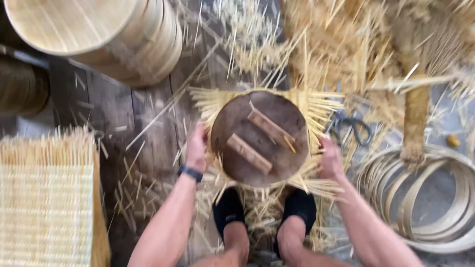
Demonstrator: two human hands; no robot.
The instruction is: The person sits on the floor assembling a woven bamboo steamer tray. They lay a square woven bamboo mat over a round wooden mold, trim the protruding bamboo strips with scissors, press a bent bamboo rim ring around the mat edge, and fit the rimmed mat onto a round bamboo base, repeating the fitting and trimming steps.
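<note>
Round wooden disc (260, 138) lies on a woven mat (316, 106) on the floor (148, 123), between the person's feet; it looks to serve as a form, pinning the weave flat. Two wooden battens (250, 153) cross its top. Left hand (197, 148) curls on the disc's left edge, right hand (330, 159) on its right edge, fingers bent over splints, seemingly to steady it. Scissors (354, 127) lie just right. Coiled strips (430, 198) farther right; steamer drum (104, 37) upper left.
</note>
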